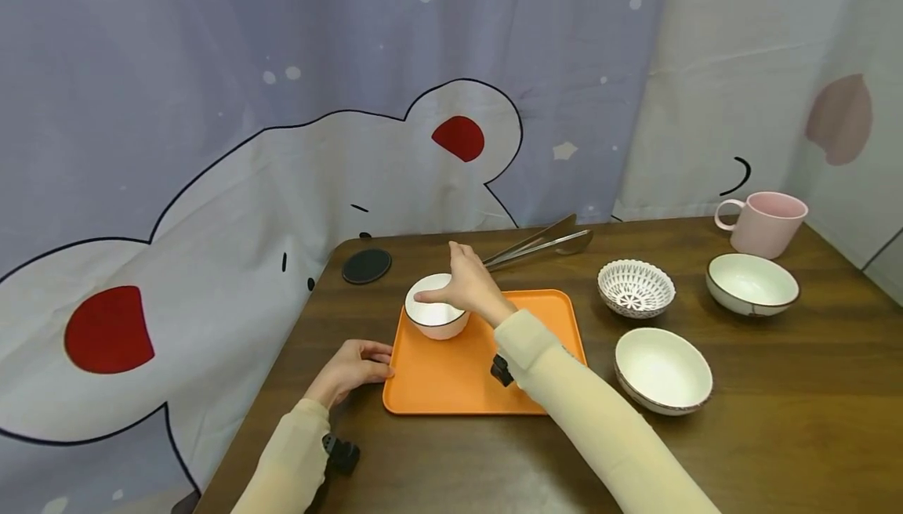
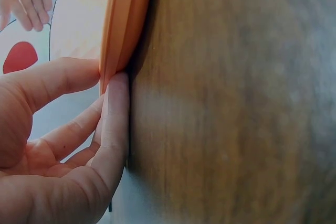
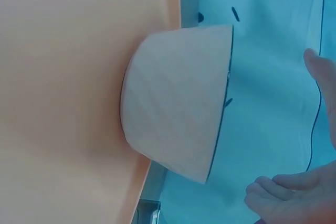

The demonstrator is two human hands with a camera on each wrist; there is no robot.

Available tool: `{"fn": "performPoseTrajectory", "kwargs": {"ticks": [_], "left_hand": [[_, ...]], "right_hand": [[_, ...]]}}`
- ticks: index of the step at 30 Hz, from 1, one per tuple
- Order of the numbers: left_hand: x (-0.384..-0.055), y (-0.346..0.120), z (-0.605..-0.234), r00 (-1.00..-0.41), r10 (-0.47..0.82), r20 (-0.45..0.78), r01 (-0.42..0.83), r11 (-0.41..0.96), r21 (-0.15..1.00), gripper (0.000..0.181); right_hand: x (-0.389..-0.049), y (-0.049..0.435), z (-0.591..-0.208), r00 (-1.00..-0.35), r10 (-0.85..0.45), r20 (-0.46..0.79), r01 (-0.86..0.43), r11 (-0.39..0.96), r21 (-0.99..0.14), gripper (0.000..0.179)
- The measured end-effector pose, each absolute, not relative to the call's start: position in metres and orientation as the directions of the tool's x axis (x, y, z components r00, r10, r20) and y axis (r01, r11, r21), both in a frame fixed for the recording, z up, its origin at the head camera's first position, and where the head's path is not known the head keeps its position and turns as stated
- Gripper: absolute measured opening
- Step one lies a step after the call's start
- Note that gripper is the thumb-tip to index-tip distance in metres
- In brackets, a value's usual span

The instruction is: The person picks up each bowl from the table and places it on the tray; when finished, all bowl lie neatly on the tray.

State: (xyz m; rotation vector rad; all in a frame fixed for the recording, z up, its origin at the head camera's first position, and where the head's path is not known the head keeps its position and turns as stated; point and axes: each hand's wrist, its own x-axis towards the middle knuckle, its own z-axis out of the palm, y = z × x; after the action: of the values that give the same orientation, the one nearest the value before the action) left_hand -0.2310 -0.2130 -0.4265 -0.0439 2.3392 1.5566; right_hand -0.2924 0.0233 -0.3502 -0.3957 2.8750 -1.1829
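A white bowl (image 1: 436,329) with a dark rim stands upright on the orange tray (image 1: 451,389), near its back left corner. Above it hovers my right hand (image 1: 469,285), thumb and fingers spread wide. The right wrist view shows a gap between that hand (image 3: 299,195) and the bowl (image 3: 176,100). At the tray's left edge is my left hand (image 1: 350,371). Seen from the left wrist, this hand (image 2: 68,129) pinches the tray rim (image 2: 123,30), thumb on one side and fingers on the other.
Metal tongs (image 1: 539,244) lie behind the tray, and a black round coaster (image 1: 367,266) lies back left. To the right stand a patterned bowl (image 1: 636,288), a cream bowl (image 1: 663,371), another bowl (image 1: 752,284) and a pink mug (image 1: 769,224). A curtain (image 1: 317,177) hangs behind the table.
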Motion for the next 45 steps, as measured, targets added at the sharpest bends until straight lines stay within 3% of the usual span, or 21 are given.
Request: {"fn": "performPoseTrajectory", "kwargs": {"ticks": [21, 45], "left_hand": [[-0.233, -0.216, -0.429, -0.945, 0.139, -0.296, -0.212, 0.429, 0.878, 0.043], [-0.234, -0.214, -0.432, -0.945, 0.143, -0.294, -0.210, 0.424, 0.881, 0.043]], "right_hand": [[-0.267, 0.046, -0.331, -0.959, -0.181, 0.219, -0.284, 0.611, -0.739, 0.099], [-0.252, 0.081, -0.318, -0.956, -0.141, 0.255, -0.285, 0.635, -0.718, 0.087]]}}
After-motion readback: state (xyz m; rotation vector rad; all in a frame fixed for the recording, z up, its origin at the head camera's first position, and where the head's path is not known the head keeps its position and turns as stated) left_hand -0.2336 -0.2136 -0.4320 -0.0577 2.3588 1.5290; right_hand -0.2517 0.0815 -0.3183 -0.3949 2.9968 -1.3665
